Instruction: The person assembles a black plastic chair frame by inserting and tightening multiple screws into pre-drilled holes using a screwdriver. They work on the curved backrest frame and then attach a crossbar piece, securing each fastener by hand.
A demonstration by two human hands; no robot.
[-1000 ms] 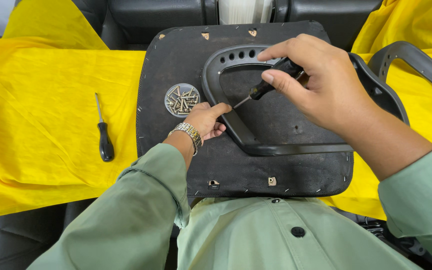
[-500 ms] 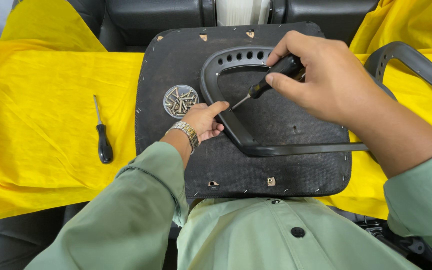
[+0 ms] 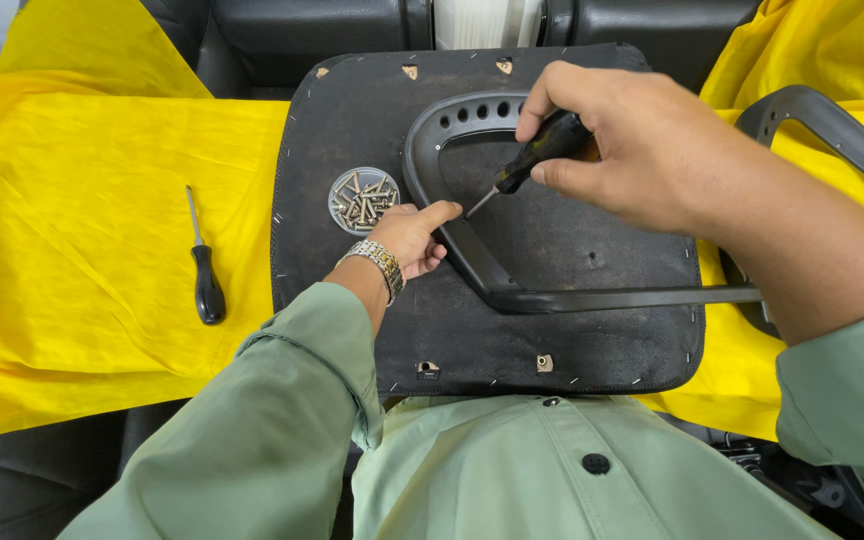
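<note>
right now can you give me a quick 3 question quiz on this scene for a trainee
1. True or false: the right hand holds a black-handled screwdriver with its tip pointing at the black plastic armrest frame.
2. Multiple choice: the round dish of screws sits on A) the yellow cloth B) the black seat panel C) the person's lap.
3. What lies unused on the yellow cloth, away from both hands?

Key
1. True.
2. B.
3. A second screwdriver; the left hand rests against the frame instead.
</note>
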